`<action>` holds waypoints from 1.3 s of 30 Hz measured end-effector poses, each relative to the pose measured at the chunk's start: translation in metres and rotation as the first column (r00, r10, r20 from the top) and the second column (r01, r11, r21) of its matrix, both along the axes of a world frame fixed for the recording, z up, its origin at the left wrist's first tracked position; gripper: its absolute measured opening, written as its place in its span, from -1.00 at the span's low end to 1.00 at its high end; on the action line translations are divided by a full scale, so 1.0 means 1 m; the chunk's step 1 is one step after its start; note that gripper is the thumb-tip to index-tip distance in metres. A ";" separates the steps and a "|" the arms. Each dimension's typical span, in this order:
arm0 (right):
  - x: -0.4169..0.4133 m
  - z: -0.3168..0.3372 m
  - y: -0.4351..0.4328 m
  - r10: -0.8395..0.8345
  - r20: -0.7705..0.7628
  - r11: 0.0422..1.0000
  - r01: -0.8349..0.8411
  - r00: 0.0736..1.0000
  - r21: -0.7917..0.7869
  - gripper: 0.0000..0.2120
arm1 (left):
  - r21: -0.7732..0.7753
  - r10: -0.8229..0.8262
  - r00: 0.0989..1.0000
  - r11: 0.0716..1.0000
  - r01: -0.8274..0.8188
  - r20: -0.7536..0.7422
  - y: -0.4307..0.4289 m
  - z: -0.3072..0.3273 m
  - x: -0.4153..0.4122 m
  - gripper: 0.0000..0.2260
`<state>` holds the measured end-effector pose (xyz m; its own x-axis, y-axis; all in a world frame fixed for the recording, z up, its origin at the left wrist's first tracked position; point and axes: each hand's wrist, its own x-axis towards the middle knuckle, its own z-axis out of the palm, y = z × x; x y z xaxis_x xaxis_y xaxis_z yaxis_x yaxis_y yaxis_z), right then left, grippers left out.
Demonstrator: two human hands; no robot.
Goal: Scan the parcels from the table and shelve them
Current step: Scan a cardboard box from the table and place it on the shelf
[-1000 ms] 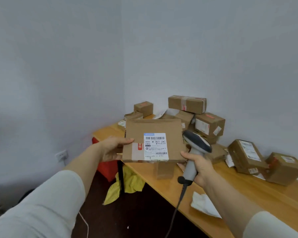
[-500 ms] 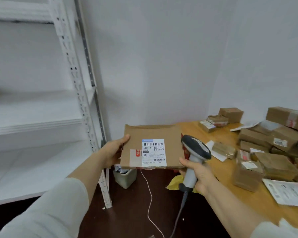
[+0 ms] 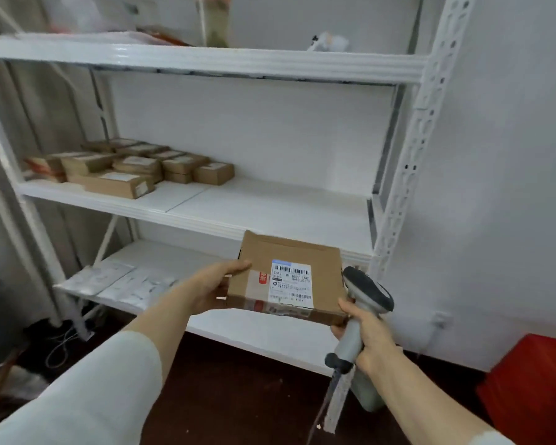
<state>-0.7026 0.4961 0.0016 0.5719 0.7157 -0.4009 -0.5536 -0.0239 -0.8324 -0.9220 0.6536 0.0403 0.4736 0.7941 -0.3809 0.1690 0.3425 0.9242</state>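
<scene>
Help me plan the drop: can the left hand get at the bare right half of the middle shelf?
Probably yes. The left hand holds the box before the middle shelf; its right half is bare, and the parcels sit only on its left half.

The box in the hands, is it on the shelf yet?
No, the left hand holds the box up in front of the shelf.

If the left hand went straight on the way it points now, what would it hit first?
Probably the middle shelf. The left hand, gripping the parcel, points forward and rightward toward that shelf's bare part, so the parcel would likely touch first. Depth is hard to judge.
</scene>
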 end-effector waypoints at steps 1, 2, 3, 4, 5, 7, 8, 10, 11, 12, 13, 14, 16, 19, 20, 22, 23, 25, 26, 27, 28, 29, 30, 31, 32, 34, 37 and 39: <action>-0.012 0.001 0.020 0.013 -0.005 1.000 -0.013 1.000 0.001 -0.86 | -0.005 0.015 1.000 1.000 -0.015 0.003 0.015 0.001 -0.016 -0.65; -0.022 0.002 0.038 0.018 -0.013 1.000 -0.018 1.000 0.000 -0.88 | -0.009 0.022 1.000 1.000 -0.022 0.009 0.029 0.001 -0.028 -0.64; -0.030 0.003 0.055 0.021 -0.022 1.000 -0.021 1.000 -0.003 -0.88 | -0.013 0.032 0.999 0.999 -0.032 0.021 0.041 0.002 -0.039 -0.64; -0.037 0.004 0.070 0.024 -0.032 1.000 -0.024 0.999 -0.008 -0.87 | -0.015 0.050 0.998 0.999 -0.050 0.036 0.053 0.001 -0.048 -0.64; -0.043 0.005 0.085 0.030 -0.037 0.999 -0.031 0.999 -0.015 -0.84 | -0.014 0.075 0.996 0.997 -0.075 0.055 0.064 0.001 -0.055 -0.64; -0.052 0.010 0.112 0.048 -0.038 0.998 -0.049 0.998 -0.029 -0.75 | -0.009 0.127 0.988 0.992 -0.127 0.089 0.086 -0.001 -0.064 -0.65; -0.054 0.012 0.125 0.052 -0.032 0.998 -0.053 0.998 -0.034 -0.71 | -0.010 0.147 0.984 0.989 -0.147 0.102 0.098 -0.002 -0.067 -0.64; -0.057 0.016 0.151 0.057 -0.020 0.998 -0.058 0.998 -0.036 -0.69 | -0.011 0.178 0.976 0.984 -0.178 0.121 0.119 -0.002 -0.070 -0.65; -0.057 0.019 0.164 0.063 -0.019 0.998 -0.063 0.998 -0.031 -0.70 | -0.011 0.196 0.972 0.980 -0.197 0.131 0.130 -0.002 -0.071 -0.65; -0.056 0.022 0.177 0.072 -0.021 0.997 -0.072 0.997 -0.025 -0.71 | -0.012 0.218 0.966 0.976 -0.218 0.138 0.141 -0.002 -0.072 -0.64; -0.055 0.023 0.191 0.086 -0.019 0.996 -0.086 0.996 -0.019 -0.72 | -0.012 0.240 0.960 0.971 -0.241 0.142 0.153 -0.002 -0.072 -0.63; -0.054 0.025 0.206 0.103 -0.016 0.995 -0.103 0.995 -0.017 -0.72 | -0.015 0.260 0.955 0.965 -0.261 0.145 0.165 -0.002 -0.071 -0.62; -0.051 0.027 0.235 0.140 -0.012 0.990 -0.141 0.990 -0.018 -0.70 | -0.008 0.294 0.945 0.955 -0.296 0.142 0.189 0.000 -0.071 -0.63; -0.046 0.031 0.280 0.200 -0.024 0.980 -0.201 0.979 -0.017 -0.65 | 0.013 0.338 0.932 0.939 -0.343 0.134 0.226 0.008 -0.068 -0.66; -0.045 0.033 0.295 0.215 -0.034 0.976 -0.216 0.976 -0.018 -0.65 | 0.015 0.350 0.928 0.935 -0.355 0.127 0.238 0.011 -0.066 -0.67; -0.043 0.036 0.325 0.244 -0.060 0.969 -0.246 0.968 -0.026 -0.67 | 0.004 0.367 0.921 0.929 -0.371 0.127 0.261 0.018 -0.063 -0.69; -0.043 0.039 0.339 0.264 -0.075 0.964 -0.266 0.962 -0.024 -0.69 | 0.000 0.370 0.918 0.928 -0.374 0.141 0.272 0.021 -0.061 -0.69; -0.045 0.044 0.369 0.300 -0.089 0.953 -0.303 0.950 -0.023 -0.76 | -0.012 0.397 0.901 0.916 -0.401 0.177 0.294 0.025 -0.060 -0.69; -0.047 0.044 0.383 0.309 -0.092 0.949 -0.313 0.946 -0.028 -0.79 | -0.022 0.423 0.887 0.904 -0.426 0.185 0.305 0.026 -0.061 -0.68; -0.050 0.044 0.397 0.311 -0.095 0.948 -0.315 0.946 -0.034 -0.80 | -0.027 0.454 0.872 0.889 -0.457 0.183 0.315 0.025 -0.063 -0.68; -0.053 0.043 0.409 0.309 -0.096 0.948 -0.314 0.946 -0.040 -0.80 | -0.026 0.481 0.858 0.874 -0.485 0.180 0.325 0.024 -0.065 -0.66; -0.056 0.042 0.421 0.306 -0.096 0.949 -0.311 0.947 -0.048 -0.78 | -0.013 0.503 0.847 0.861 -0.509 0.173 0.335 0.021 -0.067 -0.65; -0.060 0.041 0.433 0.298 -0.090 0.951 -0.303 0.950 -0.055 -0.77 | 0.011 0.518 0.839 0.850 -0.527 0.164 0.346 0.018 -0.070 -0.62; -0.063 0.041 0.445 0.290 -0.082 0.953 -0.295 0.954 -0.064 -0.75 | 0.045 0.525 0.838 0.843 -0.536 0.148 0.357 0.016 -0.071 -0.59; -0.067 0.041 0.457 0.279 -0.074 0.956 -0.284 0.958 -0.071 -0.75 | 0.085 0.532 0.839 0.836 -0.542 0.118 0.369 0.015 -0.073 -0.54; -0.073 0.042 0.480 0.241 -0.069 0.967 -0.246 0.968 -0.073 -0.78 | 0.194 0.539 0.842 0.825 -0.531 0.014 0.392 0.014 -0.075 -0.42; -0.082 0.043 0.516 0.160 -0.081 0.982 -0.167 0.984 -0.085 -0.77 | 0.386 0.519 0.845 0.811 -0.440 -0.130 0.432 0.013 -0.073 -0.36; -0.089 0.043 0.543 0.092 -0.073 0.991 -0.099 0.993 -0.092 -0.76 | 0.499 0.509 0.827 0.795 -0.345 -0.238 0.463 0.010 -0.072 -0.32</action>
